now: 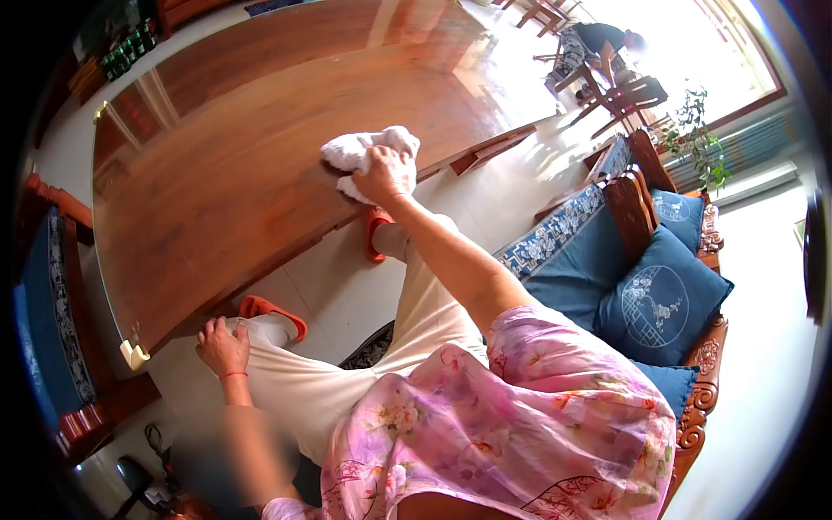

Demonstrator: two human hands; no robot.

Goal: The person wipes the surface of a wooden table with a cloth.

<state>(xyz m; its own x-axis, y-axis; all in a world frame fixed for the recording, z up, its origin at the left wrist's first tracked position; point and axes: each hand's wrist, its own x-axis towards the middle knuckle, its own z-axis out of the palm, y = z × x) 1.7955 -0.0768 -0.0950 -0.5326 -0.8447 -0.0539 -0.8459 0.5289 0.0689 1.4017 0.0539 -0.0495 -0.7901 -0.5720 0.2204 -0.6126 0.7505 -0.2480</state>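
Note:
My right hand (387,176) is closed on a bunched white cloth (348,151), pressed down on the long wooden table (234,199) near its front edge. The tabletop is glossy and reflects the bright window. Parts of the cloth bulge out on both sides of my fingers. My left hand (224,348) lies over my knee in pale trousers, fingers spread, with a red string at the wrist. Nothing shows in that hand.
A carved wooden sofa with blue cushions (663,295) stands on the right, another seat (62,303) on the left. A cream corner guard (133,354) covers the table's near corner. Far right, a person (598,48) bends by wooden chairs (626,97). A plant (693,130) hangs nearby.

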